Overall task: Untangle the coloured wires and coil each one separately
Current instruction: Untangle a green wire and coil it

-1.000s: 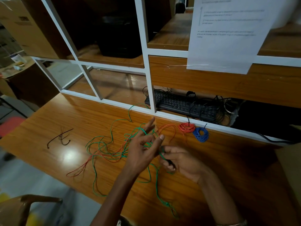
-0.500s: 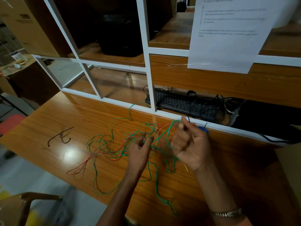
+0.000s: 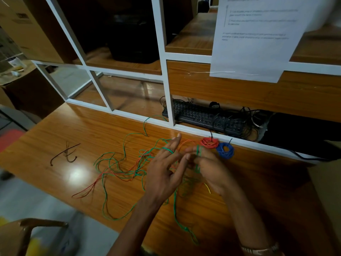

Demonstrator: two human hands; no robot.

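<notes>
near the desk's back edge the right hand curls around turns of green wire, while the left hand, fingers spread, has a strand over 1 finger. the tangled green and red wire trail toward the front-left edge; red coil and blue coil touch at the back edge.

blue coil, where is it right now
In the head view the blue coil lies on the desk, right of centre, touching the red coil, just beyond the right hand.

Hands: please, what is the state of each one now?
Left hand: open, fingers spread, green wire looped over one finger.
Right hand: closed, gripping the green wire.
</notes>
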